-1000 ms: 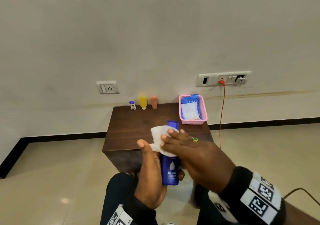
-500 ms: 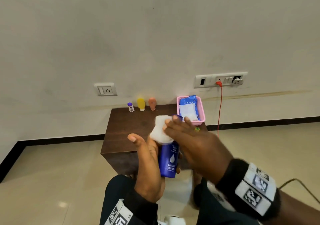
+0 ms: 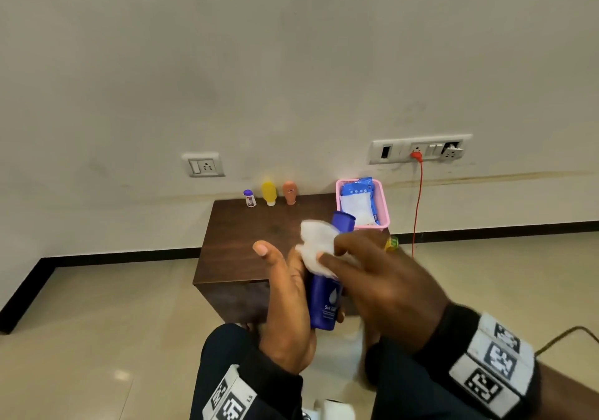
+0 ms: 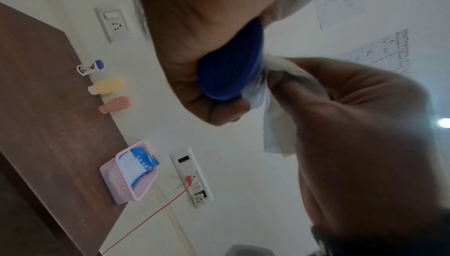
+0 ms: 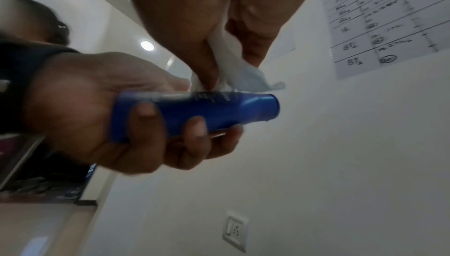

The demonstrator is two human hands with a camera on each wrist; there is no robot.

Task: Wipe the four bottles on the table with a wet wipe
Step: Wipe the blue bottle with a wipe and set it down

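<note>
While three small bottles stand in a row at the far edge of the dark wooden table (image 3: 246,251), the fourth, a blue bottle (image 3: 324,303), is held in front of the table, above the person's lap. Counted out, the row holds a white bottle with a purple cap (image 3: 249,198), a yellow bottle (image 3: 269,193) and an orange bottle (image 3: 289,192), each apart from its neighbour. One pink basket (image 3: 384,205) sits at the table's far right corner with one blue wipes pack (image 3: 358,199) inside. The left hand (image 3: 288,306) curls its fingers round the blue bottle's lower body, thumb sticking up free. The right hand (image 3: 382,286) pinches one white wet wipe (image 3: 316,246) between thumb and fingers and presses it against the bottle's upper part near the cap; motion blur makes the exact contact patch hard to judge. On the wall behind are two socket plates, a red cable (image 3: 417,205) hanging from the right one. The right hand and wipe cover much of the bottle's neck
</note>
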